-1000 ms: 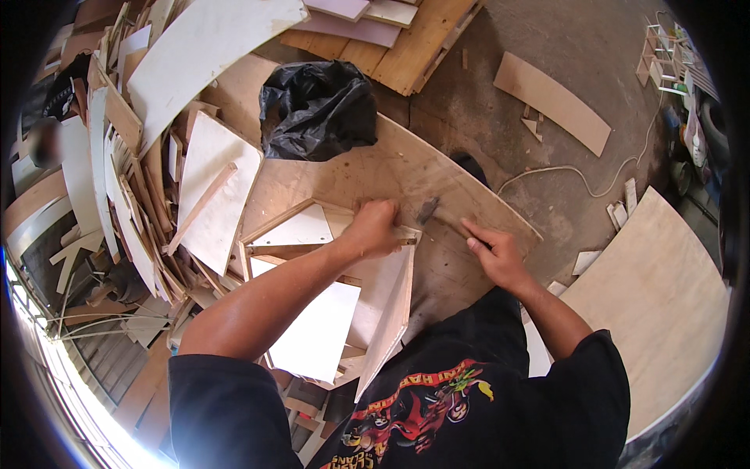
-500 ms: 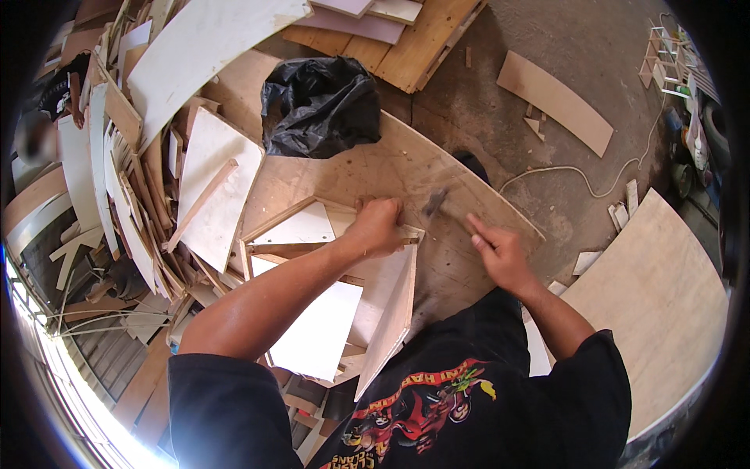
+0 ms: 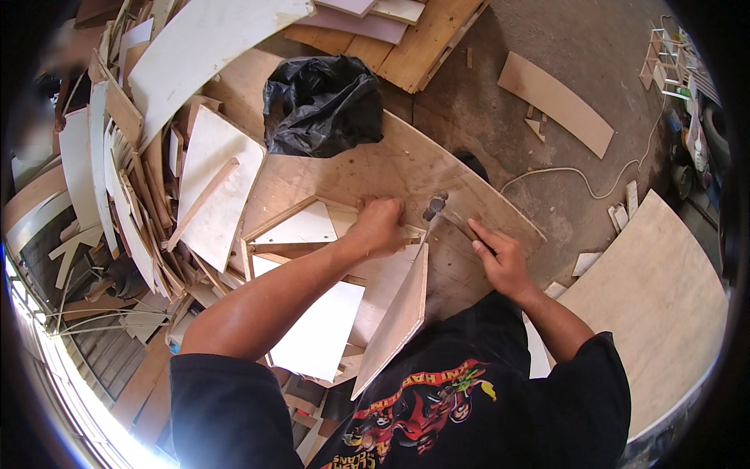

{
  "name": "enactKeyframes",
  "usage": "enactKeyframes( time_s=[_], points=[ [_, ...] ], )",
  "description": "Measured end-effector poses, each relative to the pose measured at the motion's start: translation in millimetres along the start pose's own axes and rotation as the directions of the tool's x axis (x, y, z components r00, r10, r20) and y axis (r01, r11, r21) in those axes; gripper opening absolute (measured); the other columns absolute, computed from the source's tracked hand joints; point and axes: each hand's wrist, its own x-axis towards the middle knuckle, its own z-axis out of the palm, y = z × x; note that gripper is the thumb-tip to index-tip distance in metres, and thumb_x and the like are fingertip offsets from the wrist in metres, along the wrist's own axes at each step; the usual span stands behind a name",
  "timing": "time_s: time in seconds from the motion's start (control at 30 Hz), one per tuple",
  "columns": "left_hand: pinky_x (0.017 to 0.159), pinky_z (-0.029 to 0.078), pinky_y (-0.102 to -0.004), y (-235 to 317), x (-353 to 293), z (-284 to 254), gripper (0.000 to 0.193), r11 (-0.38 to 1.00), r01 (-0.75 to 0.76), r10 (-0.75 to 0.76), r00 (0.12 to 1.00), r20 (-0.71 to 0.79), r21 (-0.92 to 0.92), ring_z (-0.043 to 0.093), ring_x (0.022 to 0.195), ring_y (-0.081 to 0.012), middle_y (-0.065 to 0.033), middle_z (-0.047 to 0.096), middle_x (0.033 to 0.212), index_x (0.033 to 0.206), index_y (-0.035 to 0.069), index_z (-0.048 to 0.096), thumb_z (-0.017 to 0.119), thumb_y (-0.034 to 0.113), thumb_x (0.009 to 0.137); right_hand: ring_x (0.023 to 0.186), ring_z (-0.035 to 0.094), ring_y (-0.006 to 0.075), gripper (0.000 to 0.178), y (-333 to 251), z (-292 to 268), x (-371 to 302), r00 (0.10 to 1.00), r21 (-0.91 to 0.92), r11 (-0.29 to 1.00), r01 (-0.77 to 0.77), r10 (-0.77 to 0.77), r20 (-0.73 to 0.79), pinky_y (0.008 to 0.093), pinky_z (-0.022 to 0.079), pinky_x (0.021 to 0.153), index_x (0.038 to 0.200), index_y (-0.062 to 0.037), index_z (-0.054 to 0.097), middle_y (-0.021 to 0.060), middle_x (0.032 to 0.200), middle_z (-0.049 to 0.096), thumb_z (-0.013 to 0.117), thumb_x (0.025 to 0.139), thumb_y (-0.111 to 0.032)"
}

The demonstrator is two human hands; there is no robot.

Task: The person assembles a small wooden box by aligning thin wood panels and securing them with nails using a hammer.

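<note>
My right hand (image 3: pixel 500 258) is wrapped round the handle of a hammer (image 3: pixel 436 205). The hammer's metal head is in the air, just right of a many-sided wooden box frame (image 3: pixel 281 218). At the frame's far right edge, my left hand (image 3: pixel 380 227) grips the wood with curled fingers; its fingertips are partly hidden. White panels (image 3: pixel 316 332) show inside the frame. A plywood side panel (image 3: pixel 394 320) leans along its right side, close to my shirt, and its upper end meets the corner near my left hand.
Under the frame lies a large plywood sheet (image 3: pixel 312 176) bearing a crumpled black plastic bag (image 3: pixel 322 109). Wood offcuts (image 3: pixel 144 203) are heaped at the left. A pale board (image 3: pixel 648 305) lies at the right, and a cable (image 3: pixel 578 170) crosses the concrete floor.
The hammer head, blurred earlier, now shows sharply, and my right hand has shifted slightly. The plywood side panel has swung outward to the right. My left hand keeps its place.
</note>
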Motion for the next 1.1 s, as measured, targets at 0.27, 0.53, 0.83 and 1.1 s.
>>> enactKeyframes(
  time_s=[0.27, 0.53, 0.83, 1.1],
  points=[
    [0.090, 0.050, -0.0444, 11.6, -7.7, -7.1, 0.040, 0.970, -0.011, -0.022, 0.991, 0.132, 0.243, 0.064, 0.105, -0.0368, -0.0175, 0.068, 0.105, 0.096, 0.004, 0.067, 0.088, 0.021, 0.066, 0.089, 0.063, 0.0358, 0.032, 27.1, 8.1, 6.0, 0.940, -0.464, 0.870, 0.166, -0.282, -0.193, 0.0452, 0.049, 0.081, 0.121, -0.0064, 0.067, 0.0196, 0.096, 0.067, 0.067, 0.089, -0.012],
    [0.094, 0.048, -0.0428, 54.7, -111.3, -37.3, 0.021, 0.965, -0.254, 0.259, 0.875, -0.410, 0.067, 0.059, 0.111, -0.0345, -0.0156, 0.063, 0.107, 0.104, 0.005, 0.064, 0.073, 0.013, 0.087, 0.095, 0.063, 0.0341, 0.032, 0.4, 12.7, 31.1, 0.894, -0.461, 0.773, 0.436, -0.431, 0.123, 0.0450, 0.052, 0.082, 0.113, -0.0084, 0.067, 0.0140, 0.098, 0.066, 0.073, 0.084, -0.023],
    [0.084, 0.052, -0.0398, 29.4, -287.7, 147.5, 0.025, 0.909, -0.090, -0.181, 0.794, -0.580, -0.408, 0.066, 0.093, -0.0332, -0.0159, 0.069, 0.097, 0.097, 0.003, 0.068, 0.079, 0.023, 0.086, 0.090, 0.067, 0.0367, 0.021, -4.5, 62.6, 63.6, 0.840, -0.327, 0.812, 0.484, -0.325, 0.436, 0.0450, 0.053, 0.079, 0.098, -0.0062, 0.069, 0.0166, 0.092, 0.069, 0.072, 0.081, -0.017],
    [0.088, 0.052, -0.0400, -29.9, -331.9, 284.8, 0.025, 0.641, 0.215, -0.717, 0.509, -0.476, -0.737, 0.068, 0.095, -0.0327, -0.0189, 0.072, 0.095, 0.094, -0.001, 0.075, 0.073, 0.023, 0.087, 0.091, 0.068, 0.0384, 0.016, -13.2, 61.6, 80.1, 0.744, -0.239, 0.792, 0.561, -0.356, 0.566, 0.0459, 0.054, 0.079, 0.093, -0.0027, 0.068, 0.0175, 0.093, 0.071, 0.072, 0.079, -0.009]
  ],
)
